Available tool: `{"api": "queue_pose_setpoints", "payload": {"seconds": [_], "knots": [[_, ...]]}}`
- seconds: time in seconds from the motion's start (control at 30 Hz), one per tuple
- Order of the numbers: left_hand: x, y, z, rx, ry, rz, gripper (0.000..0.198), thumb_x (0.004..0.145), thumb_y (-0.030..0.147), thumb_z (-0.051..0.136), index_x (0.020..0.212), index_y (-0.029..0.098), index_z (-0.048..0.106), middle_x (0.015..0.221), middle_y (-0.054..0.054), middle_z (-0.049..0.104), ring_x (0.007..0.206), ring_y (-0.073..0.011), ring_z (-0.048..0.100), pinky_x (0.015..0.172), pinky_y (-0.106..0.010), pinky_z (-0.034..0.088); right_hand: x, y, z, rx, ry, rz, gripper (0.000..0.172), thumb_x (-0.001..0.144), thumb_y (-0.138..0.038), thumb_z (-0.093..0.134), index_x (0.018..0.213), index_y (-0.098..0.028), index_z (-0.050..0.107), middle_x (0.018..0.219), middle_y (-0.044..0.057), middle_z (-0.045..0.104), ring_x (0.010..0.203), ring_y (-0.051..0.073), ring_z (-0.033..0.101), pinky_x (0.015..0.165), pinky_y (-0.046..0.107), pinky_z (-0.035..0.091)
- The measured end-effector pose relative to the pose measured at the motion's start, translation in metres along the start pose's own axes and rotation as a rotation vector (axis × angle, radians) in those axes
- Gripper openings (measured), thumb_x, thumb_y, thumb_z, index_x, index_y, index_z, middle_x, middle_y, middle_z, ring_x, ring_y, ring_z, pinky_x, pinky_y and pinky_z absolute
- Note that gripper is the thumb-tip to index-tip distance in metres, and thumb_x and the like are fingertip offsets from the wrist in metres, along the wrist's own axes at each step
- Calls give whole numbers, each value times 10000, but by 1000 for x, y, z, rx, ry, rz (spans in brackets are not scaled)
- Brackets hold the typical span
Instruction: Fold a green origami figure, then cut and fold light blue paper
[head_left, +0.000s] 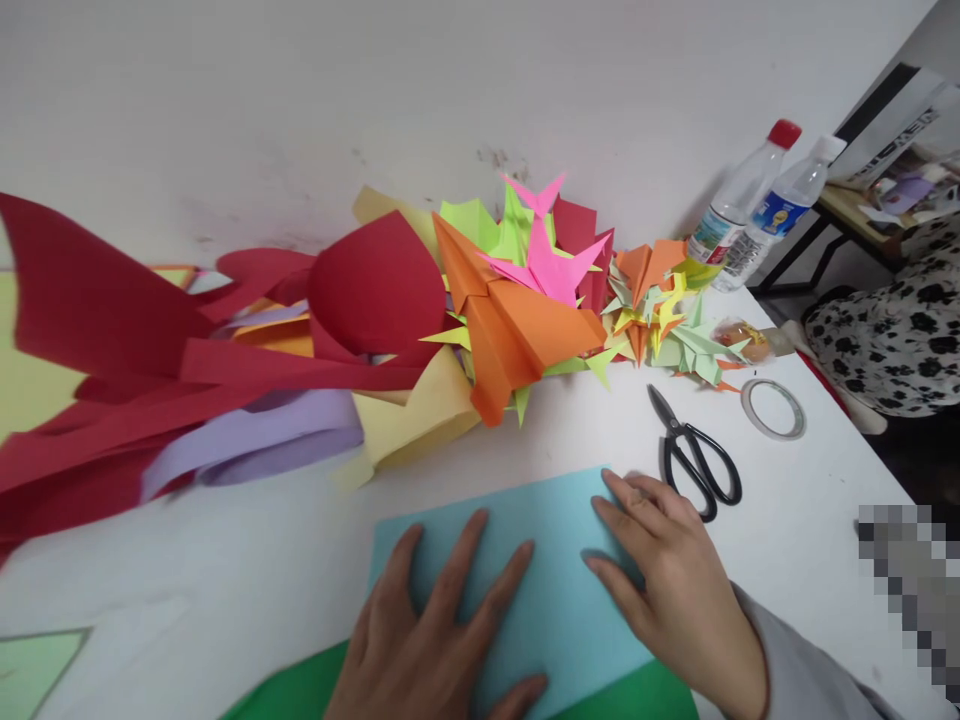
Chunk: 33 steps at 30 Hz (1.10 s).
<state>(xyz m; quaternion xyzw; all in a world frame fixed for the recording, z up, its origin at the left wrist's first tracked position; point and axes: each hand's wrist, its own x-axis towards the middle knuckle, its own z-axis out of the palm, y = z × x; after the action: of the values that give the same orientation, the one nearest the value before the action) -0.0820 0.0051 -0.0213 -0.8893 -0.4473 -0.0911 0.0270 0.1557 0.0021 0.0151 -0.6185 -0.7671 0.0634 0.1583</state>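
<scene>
A light blue sheet of paper [559,590] lies on the white table, with green paper [300,690] showing beneath its lower part. My left hand [442,630] rests on the blue sheet with its fingers spread and holds nothing. On the sheet's right edge lies my right hand [675,580], fingers apart, with fingertips near the upper right corner. Black-handled scissors [694,455] lie just beyond my right hand, their blades pointing away.
Red paper pieces [375,290], a purple strip [285,435] and folded shapes, including an orange one [502,320] and a pink one [551,255], are heaped along the wall. A tape roll [799,420] and two bottles [720,230] [780,215] stand right. A person's patterned clothing [892,320] shows beyond.
</scene>
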Motion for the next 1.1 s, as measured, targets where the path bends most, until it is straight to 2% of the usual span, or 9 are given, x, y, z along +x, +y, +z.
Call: {"api": "queue_pose_setpoints", "payload": {"seconds": [0.53, 0.9, 1.1], "knots": [[-4, -1, 2, -26, 0, -2, 769, 753, 638, 575, 1443, 364, 376, 1495, -120, 339, 1278, -503, 328, 887, -620, 450, 1, 1, 0, -6, -11, -11, 296, 921, -296, 546, 1201, -245, 628, 1360, 36, 577, 1158, 289, 530, 932, 461, 491], [-1, -1, 1, -17, 31, 10, 722, 755, 623, 581, 1412, 359, 438, 1489, -117, 355, 1266, -500, 342, 881, -616, 446, 2, 1, 1, -24, 20, -25, 281, 910, -286, 561, 1177, -251, 642, 1341, 47, 592, 1134, 280, 550, 910, 447, 494], [1, 5, 0, -8, 79, 5, 704, 774, 619, 557, 1406, 326, 458, 1474, -144, 361, 1253, -518, 334, 840, -611, 456, 0, 2, 0, -87, 0, -66, 346, 893, -377, 580, 1193, -215, 639, 1348, 62, 587, 1157, 325, 534, 907, 476, 473]]}}
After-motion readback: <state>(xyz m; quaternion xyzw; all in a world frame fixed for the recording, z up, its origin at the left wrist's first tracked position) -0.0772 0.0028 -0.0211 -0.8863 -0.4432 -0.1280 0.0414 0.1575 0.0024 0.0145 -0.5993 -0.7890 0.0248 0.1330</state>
